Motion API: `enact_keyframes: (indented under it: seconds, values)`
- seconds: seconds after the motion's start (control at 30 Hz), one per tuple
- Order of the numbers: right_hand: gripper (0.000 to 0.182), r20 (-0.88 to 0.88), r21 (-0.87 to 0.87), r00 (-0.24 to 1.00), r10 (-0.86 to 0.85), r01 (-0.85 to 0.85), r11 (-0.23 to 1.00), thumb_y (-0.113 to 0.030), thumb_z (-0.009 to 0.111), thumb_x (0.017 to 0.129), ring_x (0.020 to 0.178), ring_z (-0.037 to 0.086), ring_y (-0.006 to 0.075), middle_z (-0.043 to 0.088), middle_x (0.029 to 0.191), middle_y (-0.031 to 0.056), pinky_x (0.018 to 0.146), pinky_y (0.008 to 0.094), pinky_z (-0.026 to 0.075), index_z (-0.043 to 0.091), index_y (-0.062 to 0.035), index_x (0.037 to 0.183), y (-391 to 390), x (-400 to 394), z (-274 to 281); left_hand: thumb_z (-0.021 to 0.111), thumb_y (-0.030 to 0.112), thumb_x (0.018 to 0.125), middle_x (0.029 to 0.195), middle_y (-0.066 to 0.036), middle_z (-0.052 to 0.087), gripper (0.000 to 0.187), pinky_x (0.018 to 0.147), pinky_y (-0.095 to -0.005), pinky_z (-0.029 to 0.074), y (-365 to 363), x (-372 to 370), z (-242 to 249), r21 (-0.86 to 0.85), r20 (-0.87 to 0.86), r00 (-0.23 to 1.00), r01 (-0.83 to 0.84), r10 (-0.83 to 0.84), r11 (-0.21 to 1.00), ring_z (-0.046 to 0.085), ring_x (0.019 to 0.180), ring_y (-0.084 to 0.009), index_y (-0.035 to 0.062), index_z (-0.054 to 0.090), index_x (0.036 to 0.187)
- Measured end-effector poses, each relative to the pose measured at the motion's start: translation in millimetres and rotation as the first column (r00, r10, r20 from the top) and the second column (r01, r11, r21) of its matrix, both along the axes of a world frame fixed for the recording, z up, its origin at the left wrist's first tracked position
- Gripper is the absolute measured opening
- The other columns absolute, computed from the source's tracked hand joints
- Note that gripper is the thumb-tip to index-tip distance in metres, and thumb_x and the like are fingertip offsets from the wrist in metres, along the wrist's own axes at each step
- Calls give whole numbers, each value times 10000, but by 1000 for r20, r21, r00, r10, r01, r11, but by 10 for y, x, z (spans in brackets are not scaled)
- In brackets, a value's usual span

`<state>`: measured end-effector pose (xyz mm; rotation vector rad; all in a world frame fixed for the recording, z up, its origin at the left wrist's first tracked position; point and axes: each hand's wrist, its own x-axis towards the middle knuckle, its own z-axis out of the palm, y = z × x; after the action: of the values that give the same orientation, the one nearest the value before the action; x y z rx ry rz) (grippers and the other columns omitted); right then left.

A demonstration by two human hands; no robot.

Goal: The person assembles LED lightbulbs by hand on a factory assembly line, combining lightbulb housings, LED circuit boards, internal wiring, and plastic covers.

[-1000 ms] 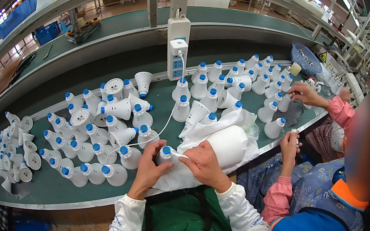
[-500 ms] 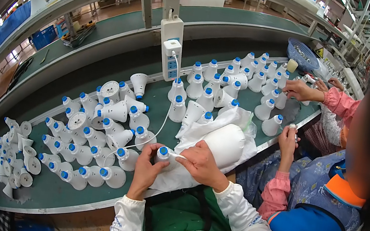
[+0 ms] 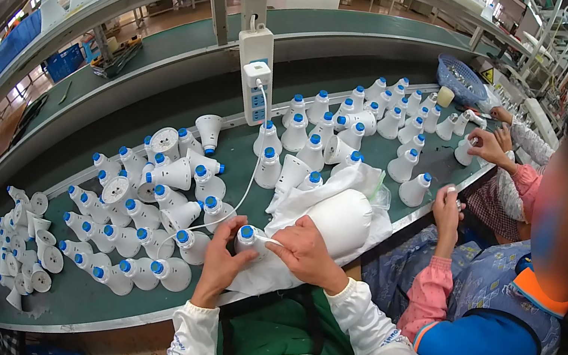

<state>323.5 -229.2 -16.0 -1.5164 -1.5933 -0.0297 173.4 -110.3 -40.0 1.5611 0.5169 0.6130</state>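
Note:
My left hand (image 3: 218, 261) is closed around a white cone-shaped bulb housing (image 3: 251, 245) with a blue top, held upright at the bench's front edge. From the right, my right hand (image 3: 309, 252) pinches a thin white pointed piece (image 3: 265, 239), its tip against the housing just by the blue top. Whether that piece is a separate tool or part of something larger is hidden by my fingers. Just beyond my right hand lies a bulging white bag (image 3: 341, 218) on a crumpled white sheet. Similar housings (image 3: 172, 273) with blue tops stand close to my left hand.
Many more housings cover the green bench (image 3: 79, 305), some upright, some lying down. A white cable (image 3: 256, 165) drops from the power strip (image 3: 253, 73) across them. At right, a co-worker's hand (image 3: 490, 149) handles a housing; a blue basket (image 3: 460, 81) sits behind.
My hands keep nearly the same pose at the same housing. The co-worker's far hand has moved right, now at a housing near the bench edge. The view has shifted slightly.

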Motion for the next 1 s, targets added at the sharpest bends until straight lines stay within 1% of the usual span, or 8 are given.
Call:
enact_keyframes:
  seconds: [0.1,0.17,0.2,0.27,0.4,0.47,0.57,1.0]
  values:
    - [176,-3,11,1000,-4,4,1000,-185,626,822,562,451,226,482,578,43,678,330,315,542,-79,709,-2,-7,14,638,-85,691,1079,-38,550,474,904,-273,417,-19,-3,-11,66,-20,1000,-19,20,998,536,1003,-140,8,520,1140]
    - [176,-2,-25,1000,9,-9,1000,-187,622,823,559,451,228,482,577,43,677,329,314,540,-80,710,-12,0,24,680,-40,671,1103,-61,549,485,893,-281,414,23,-14,-34,-113,-26,999,22,-25,993,535,996,-158,25,528,1127]
    - [176,0,-23,1000,6,-6,1000,-187,622,823,559,451,228,482,577,43,677,329,314,540,-80,710,-12,0,20,680,-40,671,1103,-61,549,485,893,-281,414,24,-12,-41,-111,-24,999,26,-29,993,535,996,-158,25,528,1127]
    - [176,-4,-16,1000,9,-9,1000,-189,618,826,559,454,227,482,576,42,677,330,315,539,-79,713,-4,-1,-1,692,-39,663,1057,-48,555,470,872,-273,420,27,-1,-44,130,3,1000,-18,18,991,536,977,-152,29,527,1098]
    - [173,-2,7,1000,0,0,1000,-191,618,826,560,457,226,490,581,41,678,330,317,541,-81,717,2,0,-29,696,-47,660,1045,-43,547,456,854,-264,427,-63,25,62,165,-26,997,-70,76,984,539,955,-139,31,528,1076]
    - [174,2,0,1000,-4,4,1000,-194,622,824,559,460,228,499,584,42,679,334,321,544,-81,717,-3,3,-27,694,-51,664,1035,-36,543,451,846,-262,429,-34,30,2,-15,-47,997,-58,57,998,536,944,-130,35,537,1078]
    - [178,-6,42,1000,-7,7,999,-198,623,823,556,460,233,502,583,44,680,337,325,545,-79,716,3,-10,-16,695,-52,668,1009,-30,555,444,842,-261,428,-2,23,-76,-39,21,999,-31,32,999,538,928,-126,32,536,1074]
    - [158,-1,-1,1000,7,-7,1000,-192,615,824,570,471,231,522,594,47,676,336,329,560,-77,731,-4,-3,-19,702,-52,678,1008,-32,574,441,834,-253,437,-22,38,-63,-59,6,998,-55,56,997,552,918,-122,24,539,1081]
